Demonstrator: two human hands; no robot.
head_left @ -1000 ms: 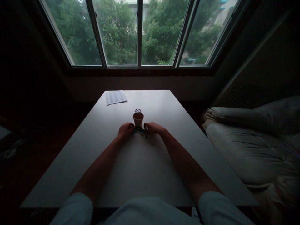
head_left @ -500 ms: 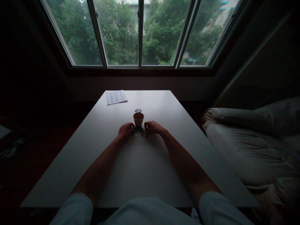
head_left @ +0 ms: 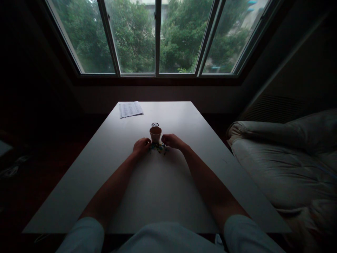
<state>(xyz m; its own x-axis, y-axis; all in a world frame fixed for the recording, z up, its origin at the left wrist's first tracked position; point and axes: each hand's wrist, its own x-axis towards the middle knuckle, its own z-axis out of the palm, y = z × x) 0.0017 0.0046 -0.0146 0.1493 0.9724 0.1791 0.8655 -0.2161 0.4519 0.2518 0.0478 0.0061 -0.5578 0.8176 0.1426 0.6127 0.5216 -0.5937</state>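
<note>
Heap of small coloured pieces (head_left: 158, 148) on tabletop (head_left: 158, 189), just on the near side of a paper cup (head_left: 155, 134). Left hand (head_left: 141, 146) touches the heap's left edge. Right hand (head_left: 172, 141) sits at its right, closer to the cup. Fingers of both curled; cannot tell if they pinch anything.

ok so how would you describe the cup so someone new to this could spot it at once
Start at the white table under the window. Near its middle, just beyond the left hand and right hand and the small coloured pieces between them, stands an upright cup. It is the only tall thing there: the paper lies flat at the far left corner.
</note>
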